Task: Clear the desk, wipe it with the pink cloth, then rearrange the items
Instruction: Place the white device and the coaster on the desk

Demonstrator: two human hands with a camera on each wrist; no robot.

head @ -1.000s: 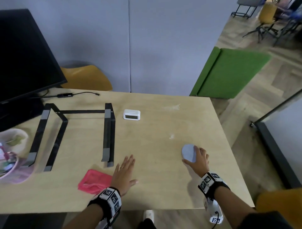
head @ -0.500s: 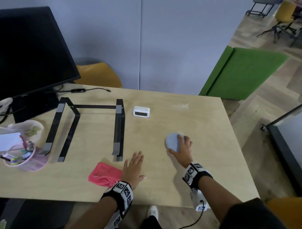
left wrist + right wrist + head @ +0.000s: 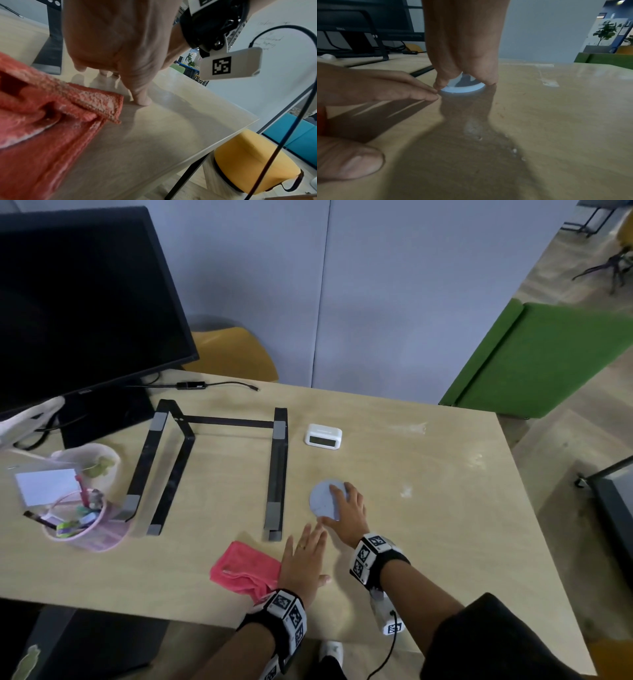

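Left hand (image 3: 303, 565) flat on desk (image 3: 445, 542), fingers straight, holding nothing. Cloth (image 3: 245, 568) touches its left side, crumpled, long axis running left-right along the near edge; left hand nearest, likely the one to take it. Right hand (image 3: 346, 513) just beyond, fingers curled over the disc (image 3: 322, 498), which lies flat on the desk. Hands close, fingertips almost touching. Farther: stand (image 3: 219, 463), clock (image 3: 323, 436), cup (image 3: 80, 522), monitor (image 3: 85, 302). White smears to the right. Grey partition behind.
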